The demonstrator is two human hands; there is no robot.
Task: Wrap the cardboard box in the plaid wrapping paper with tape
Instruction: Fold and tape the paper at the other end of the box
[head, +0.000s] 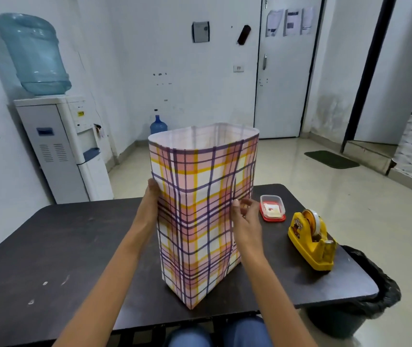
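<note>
The paper (200, 196) stands upright between my hands as a tall plaid sleeve on the table (62, 246), its top open and showing the white inner side. The box is hidden inside it, so I cannot see where it sits. My left hand (151, 199) lies flat against the sleeve's left side, fingers straight and pointing up, grasping nothing. My right hand (243, 221) is at the sleeve's right edge about halfway up, with the thumb (235, 203) on the front face by the corner. Its fingers are loosely bent beside the paper and a little blurred, so I cannot tell whether they pinch the edge or only touch it. Just right of that hand is a small clear tub (272, 209) on a red lid. Further right and nearer me is a yellow tape dispenser (310, 244). Beyond the table's edge on that side stands a bin (370, 291) lined with a black bag. Far off to the left of my left hand is a water cooler (57, 146).
</note>
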